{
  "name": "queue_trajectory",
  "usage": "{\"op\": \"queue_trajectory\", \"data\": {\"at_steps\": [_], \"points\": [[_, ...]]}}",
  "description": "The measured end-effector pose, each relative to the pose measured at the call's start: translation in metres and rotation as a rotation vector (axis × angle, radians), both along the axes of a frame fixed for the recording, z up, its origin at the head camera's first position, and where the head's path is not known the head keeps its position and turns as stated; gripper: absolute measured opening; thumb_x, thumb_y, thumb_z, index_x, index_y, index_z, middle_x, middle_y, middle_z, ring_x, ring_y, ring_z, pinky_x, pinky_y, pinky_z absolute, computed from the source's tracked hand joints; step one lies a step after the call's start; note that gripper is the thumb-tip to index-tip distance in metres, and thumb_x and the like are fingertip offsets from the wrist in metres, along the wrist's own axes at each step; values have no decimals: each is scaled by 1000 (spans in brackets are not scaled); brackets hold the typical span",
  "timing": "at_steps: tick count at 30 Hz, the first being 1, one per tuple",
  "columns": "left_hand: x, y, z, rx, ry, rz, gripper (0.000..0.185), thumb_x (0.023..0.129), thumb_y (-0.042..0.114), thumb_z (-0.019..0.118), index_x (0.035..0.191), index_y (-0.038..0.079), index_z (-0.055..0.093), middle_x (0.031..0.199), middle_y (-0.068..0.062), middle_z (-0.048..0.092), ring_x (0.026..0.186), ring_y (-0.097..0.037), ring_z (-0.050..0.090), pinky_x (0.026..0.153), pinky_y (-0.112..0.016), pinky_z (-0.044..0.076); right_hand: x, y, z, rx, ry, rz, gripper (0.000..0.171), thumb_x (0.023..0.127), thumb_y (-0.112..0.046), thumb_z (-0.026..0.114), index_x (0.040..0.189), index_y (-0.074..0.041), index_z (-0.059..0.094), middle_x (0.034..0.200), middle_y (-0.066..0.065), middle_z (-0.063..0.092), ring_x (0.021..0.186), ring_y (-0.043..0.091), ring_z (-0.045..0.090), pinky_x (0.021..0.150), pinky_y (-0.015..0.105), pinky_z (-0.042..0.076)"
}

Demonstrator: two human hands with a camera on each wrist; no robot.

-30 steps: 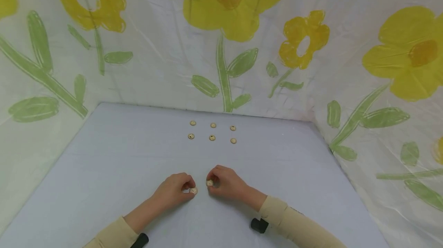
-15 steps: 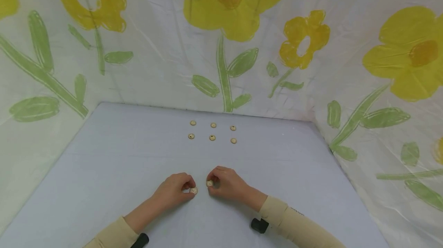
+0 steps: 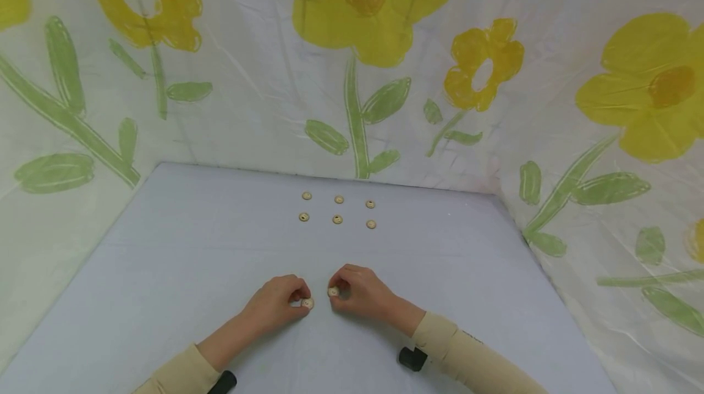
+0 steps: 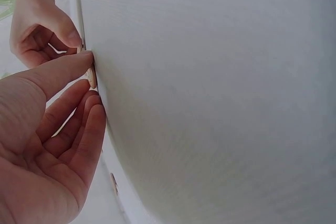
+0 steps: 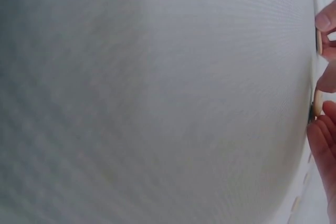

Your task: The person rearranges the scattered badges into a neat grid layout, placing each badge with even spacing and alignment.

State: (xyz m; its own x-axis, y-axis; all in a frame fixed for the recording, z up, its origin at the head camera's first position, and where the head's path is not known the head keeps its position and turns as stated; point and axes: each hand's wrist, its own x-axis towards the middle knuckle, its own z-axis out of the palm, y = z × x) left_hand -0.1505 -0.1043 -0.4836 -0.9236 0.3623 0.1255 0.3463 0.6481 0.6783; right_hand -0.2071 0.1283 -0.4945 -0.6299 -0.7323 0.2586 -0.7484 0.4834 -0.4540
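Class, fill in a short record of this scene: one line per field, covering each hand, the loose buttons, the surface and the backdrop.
Left hand: pinches a pale button low at the table
Right hand: pinches a second button, close to the first
Loose buttons: six, in two rows of three, farther back
Surface: pale table
Backdrop: white cloth with yellow flowers

Six far buttons (image 3: pixel 338 210) too small for detail, right hand (image 5: pixel 325 145) cut off by frame edge

the head view looks forward and down over the table (image 3: pixel 165 247) from well above. both wrist views sit low and close against the table, sideways. all three share the two hands (image 3: pixel 277 302) (image 3: pixel 360 290).
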Motion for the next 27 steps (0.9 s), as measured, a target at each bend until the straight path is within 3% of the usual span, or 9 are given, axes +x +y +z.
{"op": "queue_trajectory", "data": {"at_steps": [12,16,22,27], "points": [[-1,1,-2,-9,-9,11,11,81,13,76,83,17,66,78,10,56,74,-9,52,67,-28,46,-2,0,3,-29,-47,-42,13,83,-15,72,96,-14,68,89,-7,64,81,3,57,74,16,48],[-1,1,-2,-9,-11,19,11,81,12,76,83,17,66,78,10,57,74,-10,52,67,-28,46,-5,0,4,-97,-178,-91,11,84,-15,72,94,-15,69,86,-9,64,79,3,58,72,20,50],[0,1,-1,-3,0,14,11,80,11,76,82,16,66,77,9,56,73,-9,52,66,-27,45,-12,2,6,-211,-434,-260,9,83,-19,76,90,-17,72,77,-8,64,73,8,60,68,24,51],[-1,0,0,3,14,1,11,81,11,76,83,15,66,77,8,57,74,-10,53,67,-27,46,-19,4,7,-224,-457,-291,10,82,-12,73,92,-13,72,78,-6,65,75,9,60,70,24,52]]}}
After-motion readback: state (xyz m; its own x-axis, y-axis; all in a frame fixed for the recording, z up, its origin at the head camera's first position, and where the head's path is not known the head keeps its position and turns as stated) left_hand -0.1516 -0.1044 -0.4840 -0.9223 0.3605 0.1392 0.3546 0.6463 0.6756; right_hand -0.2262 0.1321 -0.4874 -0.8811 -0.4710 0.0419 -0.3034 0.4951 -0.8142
